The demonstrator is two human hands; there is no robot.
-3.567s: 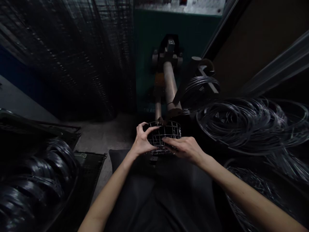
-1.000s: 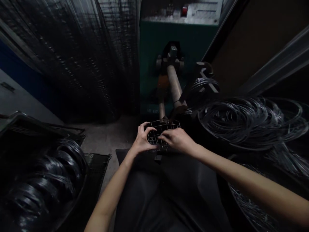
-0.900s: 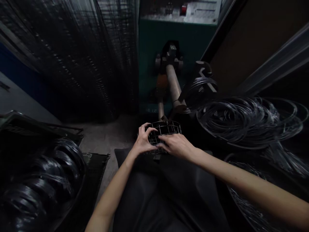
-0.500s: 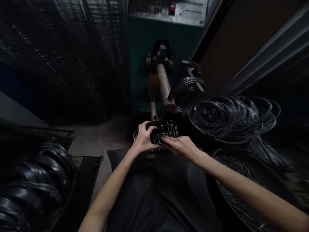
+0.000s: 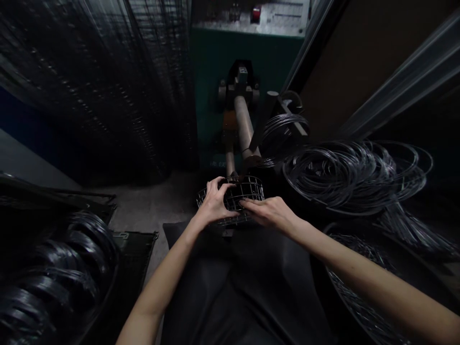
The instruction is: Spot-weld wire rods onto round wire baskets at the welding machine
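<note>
A round wire basket [image 5: 253, 188] of thin metal rods sits in front of me, below the two bars of a green machine [image 5: 212, 62]. My left hand [image 5: 215, 201] grips the left part of the basket, thumb and fingers curved around its wires. On the right side, my right hand [image 5: 268, 211] has its fingers pressed together at the near wires. Whether a small piece of wire is pinched there is too dark to see. The upper bar [image 5: 244, 124] ends just behind the basket.
Wire rings [image 5: 352, 172] are heaped on the right, above a dark tub [image 5: 328, 230] of short wire pieces. At left, a container holds coiled wire bundles [image 5: 53, 282]. A bracket [image 5: 269, 115] with more rings stands beside the bar. Plastic sheeting [image 5: 143, 86] hangs at the left.
The camera view has shifted slightly, so the surroundings sit a little differently. Both hands keep nearly the same hold on the basket.
</note>
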